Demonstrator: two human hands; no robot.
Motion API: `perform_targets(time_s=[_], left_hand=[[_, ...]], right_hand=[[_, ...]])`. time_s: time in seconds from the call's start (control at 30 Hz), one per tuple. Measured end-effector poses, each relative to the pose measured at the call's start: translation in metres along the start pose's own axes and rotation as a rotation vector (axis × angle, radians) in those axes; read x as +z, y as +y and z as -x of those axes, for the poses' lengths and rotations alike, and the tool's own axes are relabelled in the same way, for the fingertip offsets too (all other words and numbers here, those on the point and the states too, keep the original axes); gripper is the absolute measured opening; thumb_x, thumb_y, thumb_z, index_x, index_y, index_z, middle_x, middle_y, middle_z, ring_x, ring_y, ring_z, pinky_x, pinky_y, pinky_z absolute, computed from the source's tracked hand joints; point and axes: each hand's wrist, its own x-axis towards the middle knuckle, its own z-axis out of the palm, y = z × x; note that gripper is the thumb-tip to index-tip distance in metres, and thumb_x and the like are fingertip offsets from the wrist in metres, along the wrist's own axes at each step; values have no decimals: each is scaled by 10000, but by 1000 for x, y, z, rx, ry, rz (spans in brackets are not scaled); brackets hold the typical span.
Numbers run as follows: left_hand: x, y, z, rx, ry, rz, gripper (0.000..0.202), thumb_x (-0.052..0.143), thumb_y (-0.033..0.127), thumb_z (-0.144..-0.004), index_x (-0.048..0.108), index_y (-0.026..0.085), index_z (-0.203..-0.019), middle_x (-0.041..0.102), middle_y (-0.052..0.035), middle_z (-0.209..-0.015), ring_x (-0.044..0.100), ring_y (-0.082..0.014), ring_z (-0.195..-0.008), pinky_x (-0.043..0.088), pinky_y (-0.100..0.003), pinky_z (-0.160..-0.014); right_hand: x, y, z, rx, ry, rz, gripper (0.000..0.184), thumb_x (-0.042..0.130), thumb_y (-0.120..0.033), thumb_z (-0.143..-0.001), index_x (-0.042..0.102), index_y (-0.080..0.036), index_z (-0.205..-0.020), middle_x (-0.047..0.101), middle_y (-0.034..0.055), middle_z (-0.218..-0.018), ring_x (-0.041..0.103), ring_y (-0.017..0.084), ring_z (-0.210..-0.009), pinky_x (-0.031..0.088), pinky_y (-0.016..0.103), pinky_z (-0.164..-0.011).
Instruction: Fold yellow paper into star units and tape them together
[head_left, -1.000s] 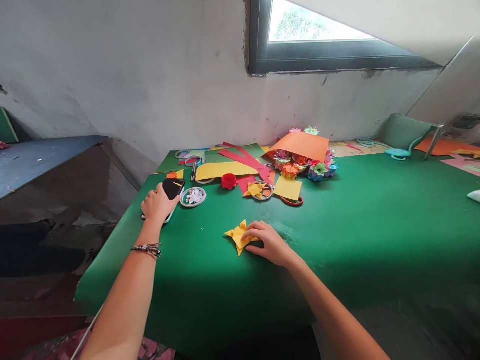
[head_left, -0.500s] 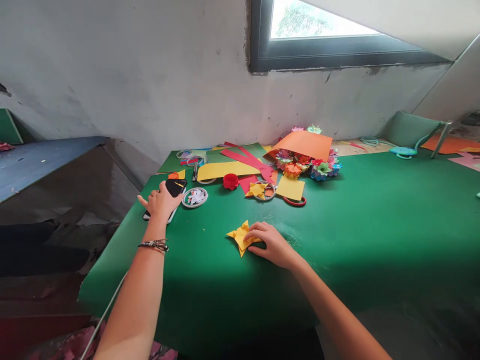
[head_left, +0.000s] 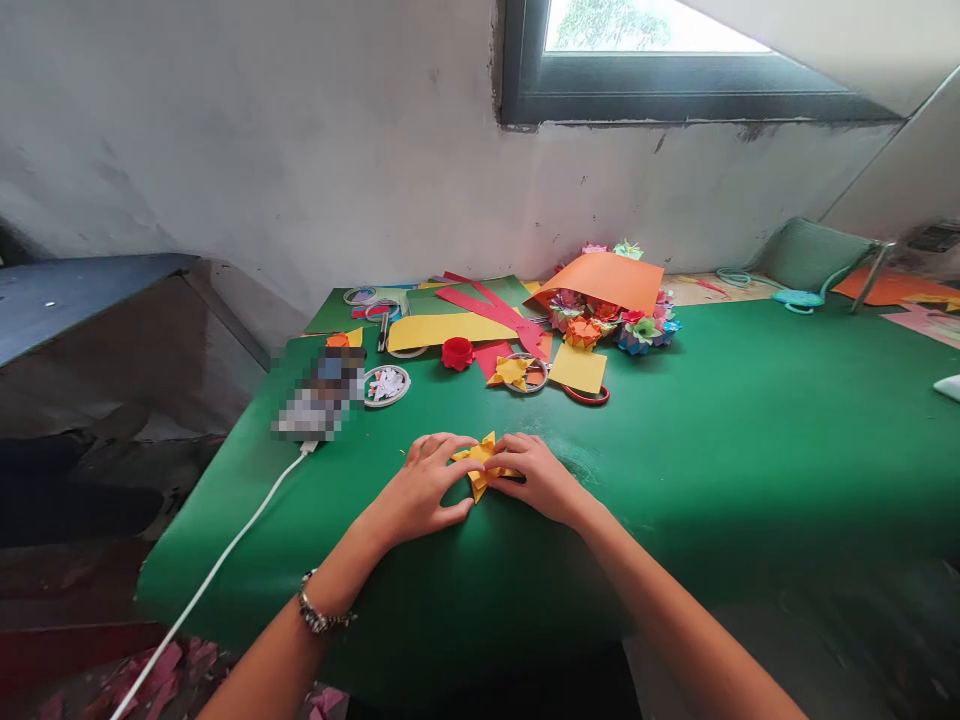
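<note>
A yellow folded-paper star [head_left: 480, 480] with pointed tips lies on the green table covering, between my two hands. My right hand [head_left: 536, 475] grips its right side, fingers bent over the paper. From the left, my left hand [head_left: 431, 485] has its fingertips on the star; its thumb sits lower, near the front tip. The fingers hide parts of the paper on both sides. Farther back lies a similar yellow paper star [head_left: 512, 373] on a tape roll [head_left: 536, 378]. Beside it is a yellow paper square [head_left: 578, 369] over red-handled scissors [head_left: 587, 397].
A blurred-out phone [head_left: 319, 395] with a white cable [head_left: 225, 555] lies at the left. Near it is a ring holding white scraps [head_left: 387, 385]. Red folded paper [head_left: 457, 353], paper strips [head_left: 450, 329] and a bouquet of paper flowers [head_left: 607, 315] stand toward the wall.
My left hand has left the phone and come right to the yellow paper star. My right hand has stayed at the star. The view has shifted slightly.
</note>
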Motion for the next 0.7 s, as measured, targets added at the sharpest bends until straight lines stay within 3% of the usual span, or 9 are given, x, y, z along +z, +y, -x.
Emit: perform_targets(time_s=[0.13,0.3,0.53,0.7], left_hand=[[1,-4,-3,-28,-20,18,305,515,172,-731,534,234,-1030,512,-43,-1187,408,-221,-1098,283,-402,-904],[7,-4,-4,-63,-2,-30,207,533,213,-761,557,226,-967,542,-42,-1131,428,-226,-1054,288,-394,-866],[14,9,-4,-25,63,-123,151,580,270,-769,584,250,-919,557,-28,-1123,450,-223,-1014,273,-377,-824],[20,12,-9,30,138,-143,81,600,259,-763,606,261,-844,621,15,-978,482,-181,-934,255,-332,-776]], right_hand=[[0,4,1,-113,75,117,138,521,-277,-809,648,-228,-832,638,20,-807,536,143,-732,396,316,-721],[-3,9,8,-277,152,291,218,409,-176,-858,619,-226,-831,661,0,-803,577,126,-730,363,375,-903],[-9,14,20,-317,180,289,248,353,-176,-877,597,-210,-850,673,9,-863,613,116,-769,405,378,-921],[-8,13,23,-316,153,301,245,362,-196,-877,606,-218,-864,663,23,-898,607,120,-830,400,394,-939]])
